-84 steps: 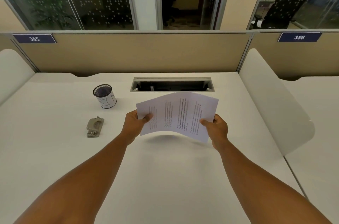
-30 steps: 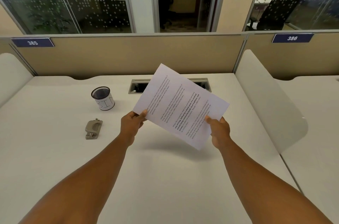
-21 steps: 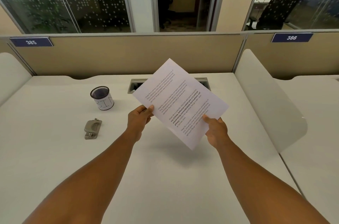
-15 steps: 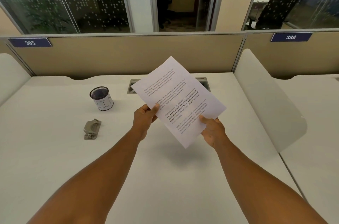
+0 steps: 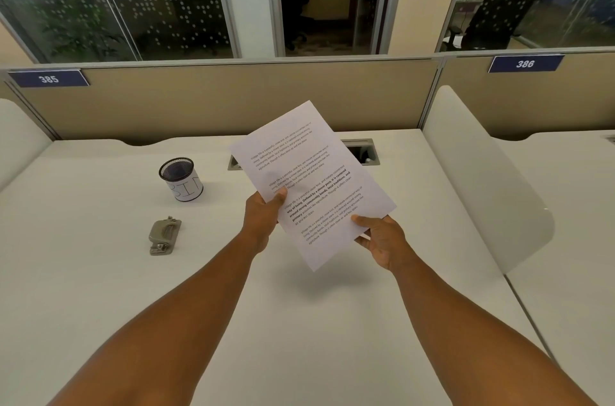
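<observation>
A white sheet (image 5: 309,172), printed with black text in slanted blocks and with a few lines in bold, is pinched by the left grip (image 5: 263,216) and the right grip (image 5: 382,239). Left of the left grip, a dull grey-olive hole punch (image 5: 164,234) is seen on the off-white counter (image 5: 100,289). Beyond it, a black mesh cup (image 5: 181,179) is wrapped in a white label marked with thin outlined letters. Beyond both grips, a beige partition (image 5: 199,99) is fitted with navy plates (image 5: 49,78) bearing white numerals. Above it, glass panes (image 5: 133,6) are patterned with rows of white dots. Right of the right grip, a plain off-white divider (image 5: 482,172) is seen.
</observation>
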The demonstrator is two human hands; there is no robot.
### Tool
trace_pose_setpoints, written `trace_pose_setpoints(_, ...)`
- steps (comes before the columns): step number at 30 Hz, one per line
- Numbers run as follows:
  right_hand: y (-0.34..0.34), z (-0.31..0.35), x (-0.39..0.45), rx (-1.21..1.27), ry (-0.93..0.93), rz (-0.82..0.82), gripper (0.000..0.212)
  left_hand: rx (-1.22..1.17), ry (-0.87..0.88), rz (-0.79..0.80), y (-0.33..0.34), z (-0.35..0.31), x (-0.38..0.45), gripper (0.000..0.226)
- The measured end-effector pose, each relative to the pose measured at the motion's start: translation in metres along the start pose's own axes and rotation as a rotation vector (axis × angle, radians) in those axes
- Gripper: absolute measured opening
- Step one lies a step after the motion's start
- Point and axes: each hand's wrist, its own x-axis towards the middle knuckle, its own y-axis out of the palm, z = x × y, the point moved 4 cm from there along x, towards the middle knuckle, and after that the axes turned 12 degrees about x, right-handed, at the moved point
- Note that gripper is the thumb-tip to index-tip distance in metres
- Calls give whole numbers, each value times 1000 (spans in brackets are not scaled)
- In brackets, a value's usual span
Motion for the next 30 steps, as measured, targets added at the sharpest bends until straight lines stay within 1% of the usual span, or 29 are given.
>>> trace_pose_setpoints(3, -4, 6, 0, -1, -32, -59, 38, 24, 4, 7, -5, 0, 3, 23)
trace_pose_setpoints(6, -9, 11, 2, -46, -46, -96, 47, 60, 16, 27, -10, 1, 8, 24)
trace_pose_setpoints(7, -10, 12, 3, -76, -51, -99, 47, 73, 17, 34, -12, 1, 9, 24)
trace_pose_setpoints(11, -10, 18, 2, -213, -86, -103, 19, 124, 7, 68, -18, 5, 15, 25)
trace_pose_setpoints(13, -10, 20, 4, -268, -100, -104, 14, 147, -3, 101, -19, 6, 16, 25)
trace_pose_setpoints(18, -2, 20, 5, -305, -81, -75, 12, 196, -31, 191, -15, 9, 20, 32)
trace_pose_setpoints(23, 7, 18, 8, -332, -78, -60, 11, 250, -67, 272, -8, 16, 21, 29)
trace_pose_setpoints(25, 7, 15, 10, -350, -78, -56, 13, 281, -79, 303, -6, 21, 21, 26)
trace_pose_setpoints(27, 6, 13, 13, -380, -84, -56, 16, 301, -95, 317, -5, 27, 22, 24)
trace_pose_setpoints(30, 4, 9, 15, -439, -92, -60, 11, 318, -115, 305, -5, 36, 25, 25)
